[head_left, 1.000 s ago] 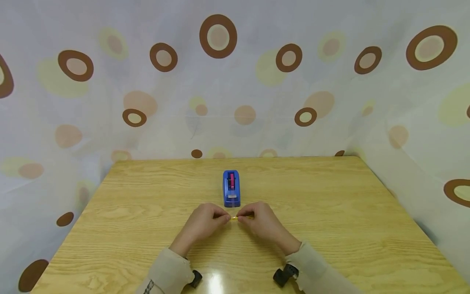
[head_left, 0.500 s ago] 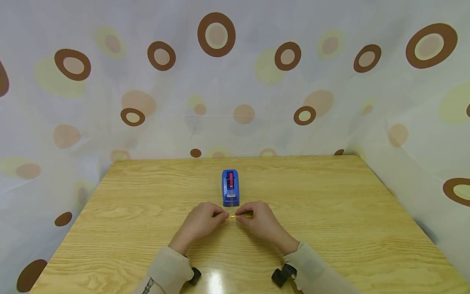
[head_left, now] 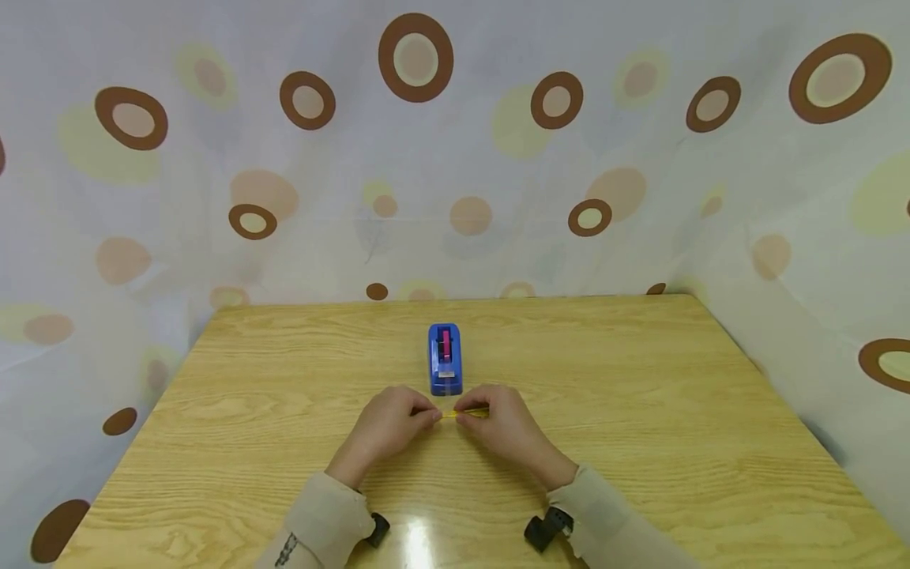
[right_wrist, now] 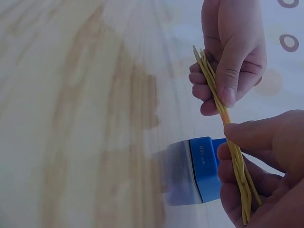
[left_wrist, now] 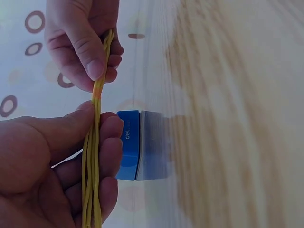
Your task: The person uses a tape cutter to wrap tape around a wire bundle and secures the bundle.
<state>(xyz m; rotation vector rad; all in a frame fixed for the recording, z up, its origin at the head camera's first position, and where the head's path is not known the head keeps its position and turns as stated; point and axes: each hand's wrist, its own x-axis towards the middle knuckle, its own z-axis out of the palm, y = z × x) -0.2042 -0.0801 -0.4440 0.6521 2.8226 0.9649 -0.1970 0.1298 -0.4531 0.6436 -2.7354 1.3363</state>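
Note:
A slim bundle of thin yellow strands (head_left: 448,415) (left_wrist: 90,166) runs between the two hands just above the table. My left hand (head_left: 394,419) pinches one side of it between thumb and fingers. Close beside, my right hand (head_left: 501,419) pinches the other side. In the right wrist view, loose strand ends (right_wrist: 202,59) stick out past the left hand. A short orange-tinted stretch (right_wrist: 225,116) shows between the two thumbs. Just beyond the hands stands a blue tape dispenser (head_left: 445,379) (left_wrist: 128,156), with a pink roll core (head_left: 446,345) in it.
The wood-grain table (head_left: 640,395) spreads around the hands. A pale cloth with brown rings (head_left: 498,174) hangs behind it and along both sides. Dark wrist cameras (head_left: 543,531) sit under the sleeve cuffs.
The head view has shifted slightly, so the scene sits a little higher. Both hands keep their grip on the strand bundle, with barely any movement. The tape dispenser stays put.

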